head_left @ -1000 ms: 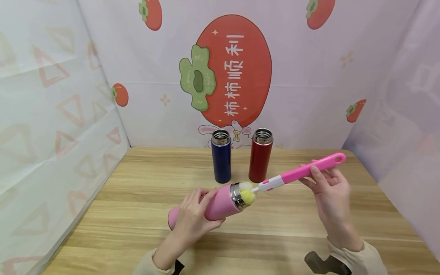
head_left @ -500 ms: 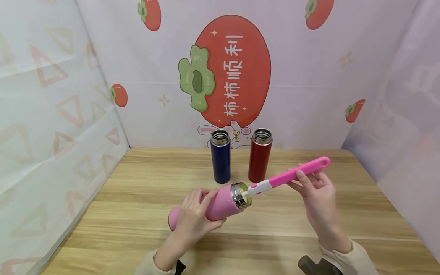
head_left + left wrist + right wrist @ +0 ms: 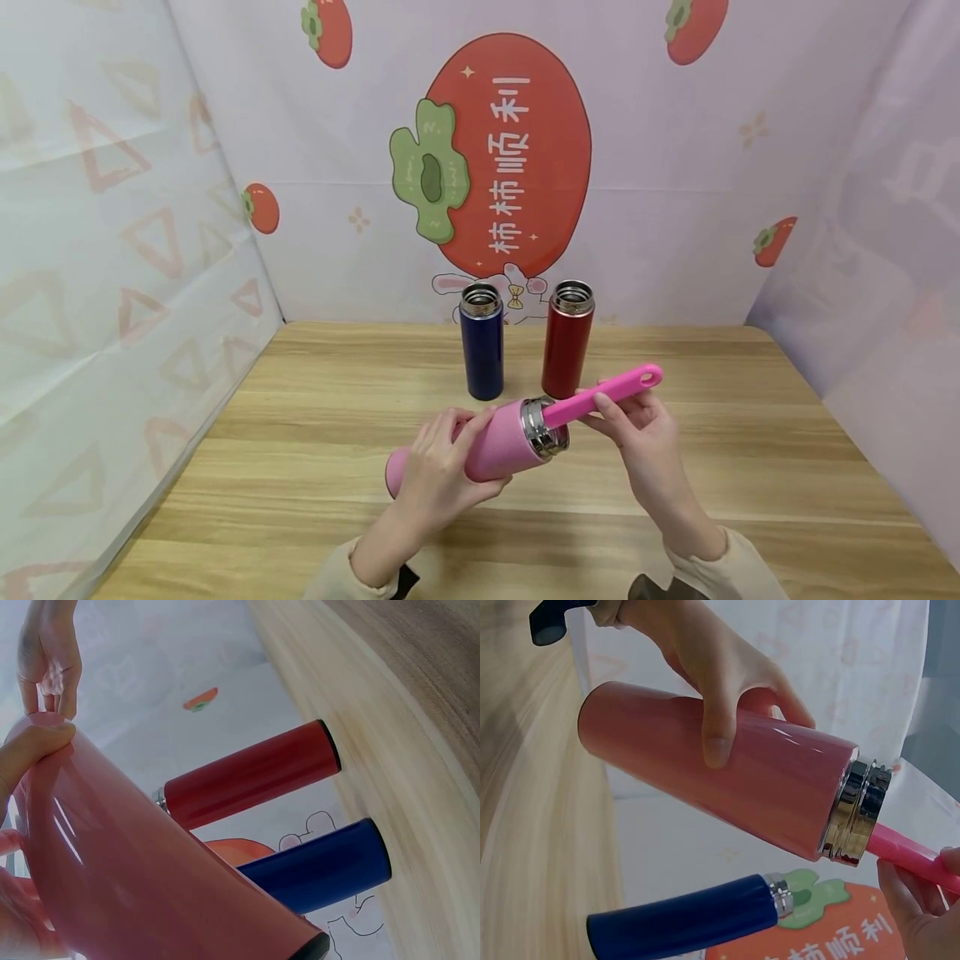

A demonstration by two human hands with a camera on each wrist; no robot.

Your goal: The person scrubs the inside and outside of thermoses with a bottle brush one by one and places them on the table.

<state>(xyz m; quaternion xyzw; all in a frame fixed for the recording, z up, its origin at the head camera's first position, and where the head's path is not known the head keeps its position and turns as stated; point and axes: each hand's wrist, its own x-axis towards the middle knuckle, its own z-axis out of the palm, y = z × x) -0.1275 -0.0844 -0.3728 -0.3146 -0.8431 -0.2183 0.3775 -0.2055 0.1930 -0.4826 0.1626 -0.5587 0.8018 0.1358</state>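
My left hand (image 3: 438, 471) grips a pink thermos bottle (image 3: 504, 442) around its body, tilted with its steel mouth up to the right. In the right wrist view the thumb of that hand lies along the bottle (image 3: 780, 780). My right hand (image 3: 641, 429) pinches the bright pink handle of a bottle brush (image 3: 607, 396) between thumb and fingers. Its handle runs into the bottle's mouth, and the white neck and yellow sponge head are hidden inside. The looped end of the handle sticks out past my right fingers.
Upright behind my hands stand a blue bottle (image 3: 483, 346) and a red bottle (image 3: 567, 346), both without lids. They rest on the wooden table (image 3: 337, 375). A printed cloth backdrop (image 3: 645, 208) rises behind the table, and more cloth hangs at both sides.
My right hand has moved left and down, sliding the brush into the pink bottle until its sponge and white neck vanished. The left hand and bottle have shifted slightly right.
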